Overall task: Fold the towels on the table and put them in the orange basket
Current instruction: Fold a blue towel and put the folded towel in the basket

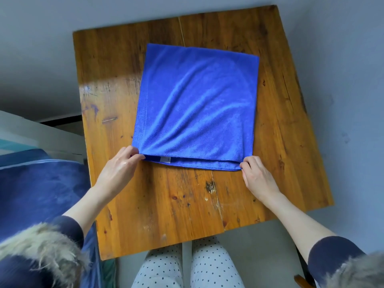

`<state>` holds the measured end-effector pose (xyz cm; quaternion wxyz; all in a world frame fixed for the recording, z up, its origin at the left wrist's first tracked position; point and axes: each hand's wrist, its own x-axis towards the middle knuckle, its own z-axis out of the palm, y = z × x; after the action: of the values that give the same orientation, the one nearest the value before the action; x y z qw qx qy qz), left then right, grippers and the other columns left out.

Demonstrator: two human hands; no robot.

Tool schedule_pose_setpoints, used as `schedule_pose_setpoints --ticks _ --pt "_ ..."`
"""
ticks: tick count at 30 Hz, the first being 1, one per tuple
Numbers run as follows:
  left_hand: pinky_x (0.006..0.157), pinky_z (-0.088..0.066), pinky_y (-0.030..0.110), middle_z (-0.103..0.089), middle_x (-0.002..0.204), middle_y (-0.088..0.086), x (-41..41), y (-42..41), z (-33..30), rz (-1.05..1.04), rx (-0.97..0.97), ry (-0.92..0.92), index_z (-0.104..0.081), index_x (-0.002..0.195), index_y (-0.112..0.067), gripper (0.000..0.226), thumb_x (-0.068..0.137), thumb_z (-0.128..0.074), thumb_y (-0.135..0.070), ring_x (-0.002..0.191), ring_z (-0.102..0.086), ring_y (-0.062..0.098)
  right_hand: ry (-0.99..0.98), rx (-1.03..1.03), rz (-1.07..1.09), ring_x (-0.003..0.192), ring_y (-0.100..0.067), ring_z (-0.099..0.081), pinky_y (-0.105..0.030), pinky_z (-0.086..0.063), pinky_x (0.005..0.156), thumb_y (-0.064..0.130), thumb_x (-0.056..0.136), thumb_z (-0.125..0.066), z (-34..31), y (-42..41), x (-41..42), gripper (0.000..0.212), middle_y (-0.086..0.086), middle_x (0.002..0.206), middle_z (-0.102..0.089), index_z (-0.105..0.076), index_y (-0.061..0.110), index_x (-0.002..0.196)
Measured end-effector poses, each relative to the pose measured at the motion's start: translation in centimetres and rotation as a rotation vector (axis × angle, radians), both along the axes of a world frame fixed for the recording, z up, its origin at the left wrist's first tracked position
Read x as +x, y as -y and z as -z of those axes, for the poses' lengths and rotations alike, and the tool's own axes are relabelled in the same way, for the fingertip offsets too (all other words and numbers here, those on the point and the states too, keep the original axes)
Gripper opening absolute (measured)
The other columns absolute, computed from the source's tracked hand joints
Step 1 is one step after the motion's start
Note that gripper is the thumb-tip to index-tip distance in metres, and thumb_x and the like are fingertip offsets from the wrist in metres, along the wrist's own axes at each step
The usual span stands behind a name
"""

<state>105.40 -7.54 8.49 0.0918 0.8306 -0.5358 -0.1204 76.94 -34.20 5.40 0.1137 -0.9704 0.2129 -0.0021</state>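
Blue towel (195,104) lies folded double on the middle of the wooden bench (116,84), layered open edges toward the near edge, a white label showing between the layers. Left hand (119,166) has its fingers clamped on the towel's near-left corner. Right hand (258,176) has its fingers clamped on the near-right corner. Polka-dot trousers (187,267) show below the near edge.

A dark blue cushioned seat (39,194) stands just beside the left edge of the wooden table (166,204), with a white frame (31,132) behind it. Grey floor (353,100) surrounds everything (a wall cannot be told apart from it). Below the table's near edge show legs in white dotted trousers (187,269), and pale fur trim (41,244) lines the dark sleeves.
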Motion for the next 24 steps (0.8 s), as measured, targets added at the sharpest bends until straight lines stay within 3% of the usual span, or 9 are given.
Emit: schedule_pose_setpoints --ticks 4,8,11,14,18,21,24 --pt "0.048 -0.053 0.037 -0.054 0.098 0.017 0.1 -0.1 -0.1 0.056 0.047 0.049 -0.062 0.110 0.003 0.038 0.074 -0.070 0.008 0.082 -0.054 0.031 0.032 0.060 0.078 0.075 -0.027 -0.056 -0.033 -0.053 0.055 -0.009 0.073 -0.068 -0.6 0.2 0.7 0.014 -0.012 0.077 -0.056 -0.059 0.000 0.079" --pt "0.050 -0.054 0.035 -0.055 0.096 0.019 1.2 0.6 -2.4 0.021 -0.019 0.086 -0.062 0.108 0.005 0.040 0.070 -0.072 0.012 0.081 -0.057 0.032 0.143 0.120 0.224 0.076 -0.022 -0.054 -0.026 -0.048 0.060 -0.005 0.078 -0.066 -4.7 1.4 2.3 0.009 -0.011 0.081 -0.059 -0.060 0.001 0.082" --pt "0.053 -0.051 0.039 -0.056 0.087 0.020 2.4 3.0 -6.1 -0.108 -0.205 0.081 -0.065 0.094 0.006 0.021 0.074 -0.071 0.008 0.073 -0.057 0.035 0.295 0.121 0.341 0.085 -0.018 -0.055 -0.019 -0.042 0.071 0.000 0.082 -0.063 -9.5 3.0 4.2 0.007 -0.012 0.091 -0.062 -0.063 0.001 0.089" --pt "0.062 -0.050 0.041 -0.058 0.083 0.017 3.7 5.3 -11.2 -0.236 -0.409 0.057 -0.068 0.088 0.004 0.011 0.077 -0.070 0.003 0.075 -0.056 0.032 0.396 0.094 0.351 0.085 -0.013 -0.051 -0.013 -0.038 0.073 -0.002 0.080 -0.064 -15.0 5.0 5.6 0.007 -0.013 0.092 -0.063 -0.063 0.000 0.087" --pt "0.068 -0.048 0.032 -0.061 0.083 0.013 5.1 6.2 -18.0 -0.318 -0.530 0.160 -0.070 0.082 0.000 0.009 0.074 -0.075 -0.001 0.077 -0.057 0.025 0.506 0.043 0.287 0.078 -0.017 -0.054 -0.020 -0.044 0.071 -0.009 0.074 -0.065 -21.8 7.2 6.8 0.012 -0.012 0.087 -0.063 -0.060 0.002 0.078" --pt "0.070 -0.044 0.027 -0.062 0.080 0.014 5.4 6.8 -22.0 -0.417 -0.643 0.202 -0.069 0.079 0.000 0.007 0.074 -0.074 0.001 0.074 -0.059 0.026 0.589 0.067 0.259 0.074 -0.019 -0.057 -0.004 -0.037 0.070 -0.010 0.072 -0.065 -25.6 8.4 8.1 0.014 -0.010 0.084 -0.064 -0.061 0.003 0.075" --pt "0.070 -0.042 0.022 -0.061 0.077 0.014 4.9 7.4 -25.2 -0.555 -0.750 0.156 -0.069 0.076 0.000 0.005 0.076 -0.073 -0.002 0.067 -0.058 0.029 0.620 0.161 0.249 0.071 -0.019 -0.058 0.004 -0.035 0.066 -0.007 0.075 -0.065 -28.5 9.2 9.1 0.013 -0.006 0.080 -0.064 -0.064 0.006 0.075"
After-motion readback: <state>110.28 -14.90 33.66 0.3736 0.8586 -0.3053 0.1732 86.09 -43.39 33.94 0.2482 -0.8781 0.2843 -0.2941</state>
